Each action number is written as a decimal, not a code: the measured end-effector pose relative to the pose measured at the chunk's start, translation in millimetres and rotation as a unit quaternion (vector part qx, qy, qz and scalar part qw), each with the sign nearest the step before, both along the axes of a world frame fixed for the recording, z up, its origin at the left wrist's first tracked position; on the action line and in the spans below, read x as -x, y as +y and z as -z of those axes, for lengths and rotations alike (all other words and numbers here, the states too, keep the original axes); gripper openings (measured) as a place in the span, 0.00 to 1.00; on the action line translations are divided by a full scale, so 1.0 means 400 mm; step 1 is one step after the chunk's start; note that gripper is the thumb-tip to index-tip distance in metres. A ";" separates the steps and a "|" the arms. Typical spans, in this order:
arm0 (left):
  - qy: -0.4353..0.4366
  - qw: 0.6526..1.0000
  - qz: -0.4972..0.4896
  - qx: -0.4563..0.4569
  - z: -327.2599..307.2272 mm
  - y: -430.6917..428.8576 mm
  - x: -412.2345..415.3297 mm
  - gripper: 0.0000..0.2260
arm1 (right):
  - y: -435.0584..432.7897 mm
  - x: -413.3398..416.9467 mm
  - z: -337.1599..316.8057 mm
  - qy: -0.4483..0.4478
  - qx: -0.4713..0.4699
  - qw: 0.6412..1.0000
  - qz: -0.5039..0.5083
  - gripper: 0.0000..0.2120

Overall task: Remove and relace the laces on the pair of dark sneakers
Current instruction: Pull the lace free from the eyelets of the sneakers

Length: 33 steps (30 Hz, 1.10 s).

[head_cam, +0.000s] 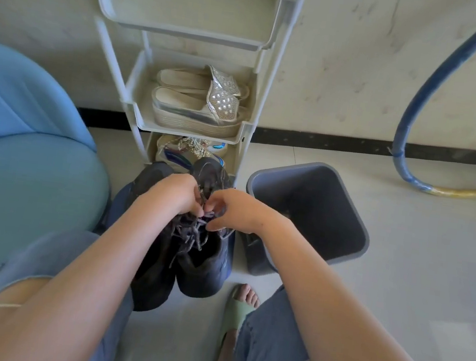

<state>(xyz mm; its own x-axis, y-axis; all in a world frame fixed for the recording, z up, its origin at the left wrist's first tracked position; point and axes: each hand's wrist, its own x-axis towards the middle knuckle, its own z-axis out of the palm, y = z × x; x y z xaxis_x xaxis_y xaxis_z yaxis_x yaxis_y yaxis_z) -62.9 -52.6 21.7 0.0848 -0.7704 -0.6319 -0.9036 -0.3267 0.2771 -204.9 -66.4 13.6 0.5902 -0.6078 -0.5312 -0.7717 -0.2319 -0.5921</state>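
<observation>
Pair of dark sneakers (202, 276) stands side by side on the floor at centre frame, toes toward the top, directly beneath both hands; laces (192, 235) lie in a loose tangle over the shoe nearer frame right, just below the fingers. Left hand (172, 194) curled, fingers closed on lace strands; right hand (238, 214) pinches a strand between thumb and forefinger; forearms reach in from the lower edge, hands nearly touching. Sneakers dark navy-black; laces greyish, slack. Grey bin (318, 207) just right of the shoes; pale shoe rack (137, 105) behind.
</observation>
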 end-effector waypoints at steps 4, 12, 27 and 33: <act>0.098 0.990 -0.063 0.082 -0.013 0.008 -0.001 0.12 | -0.007 -0.004 -0.002 0.022 0.035 0.999 0.031 0.10; 0.049 0.984 -0.169 0.031 -0.023 0.002 -0.035 0.07 | -0.042 0.028 -0.036 -0.269 -0.134 0.884 0.359 0.01; 0.341 0.809 -0.436 0.200 -0.059 0.011 -0.144 0.14 | -0.058 0.026 -0.076 -0.482 -0.180 0.690 0.509 0.12; 0.675 0.388 -0.601 0.184 -0.080 0.013 -0.200 0.15 | -0.064 -0.002 -0.027 -0.270 -0.097 0.798 0.530 0.11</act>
<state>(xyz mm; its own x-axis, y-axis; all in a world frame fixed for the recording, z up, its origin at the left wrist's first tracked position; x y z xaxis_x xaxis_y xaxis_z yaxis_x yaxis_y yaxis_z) 17.3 -47.5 53.6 0.3048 -0.7464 -0.5916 0.8879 -0.0020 0.4600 -204.0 -91.9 24.5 -0.0262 -0.8548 -0.5182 -0.0931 0.5182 -0.8502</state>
